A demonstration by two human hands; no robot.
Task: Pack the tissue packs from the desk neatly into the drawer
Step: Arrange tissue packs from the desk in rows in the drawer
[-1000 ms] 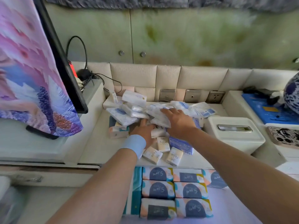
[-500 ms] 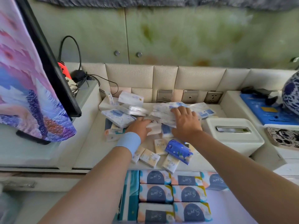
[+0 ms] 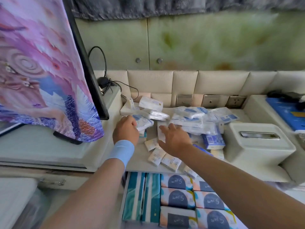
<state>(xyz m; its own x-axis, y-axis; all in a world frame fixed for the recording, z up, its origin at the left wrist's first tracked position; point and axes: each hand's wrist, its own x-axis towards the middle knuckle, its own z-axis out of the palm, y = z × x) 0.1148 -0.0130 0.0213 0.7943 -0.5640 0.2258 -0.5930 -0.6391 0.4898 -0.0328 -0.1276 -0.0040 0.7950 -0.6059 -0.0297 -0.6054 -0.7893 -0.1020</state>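
Change: hands had parted since half a second earlier; the left hand (image 3: pixel 126 129) had slid away from the white tissue box (image 3: pixel 257 146) to a clear-wrapped pack (image 3: pixel 143 123), while the right hand (image 3: pixel 175 139) had drawn back from the far heap toward the counter's middle.
Blue pack: the dark blue pack (image 3: pixel 212 140) that had lain loose in front now stood on its edge just beside the tissue box, on its pile side.
Meaning: sorting seemed to have moved to a fresh handful, so the desk-clearing step was probably under way with nothing lifted yet; many packs remained.
Left hand: knuckles up, wrist in a pale blue band (image 3: pixel 121 152), fingers curled over the near edge of the clear-wrapped pack, apparently grasping it.
Right hand: palm down, fingers spread and loose, fingertips resting on a flat white pack (image 3: pixel 160 133) between the left hand and the tissue box; no closed grip visible.
Tissue packs: heap of clear and white packs (image 3: pixel 188 119) on the counter (image 3: pixel 135 161) beside the tissue box; small cream packs (image 3: pixel 163 159) nearer the counter's front edge.
Drawer: drawer (image 3: pixel 125 195) open below the counter's front edge, already lined with neat rows of patterned packs (image 3: pixel 178 197) and teal packs (image 3: pixel 142 195) on edge.
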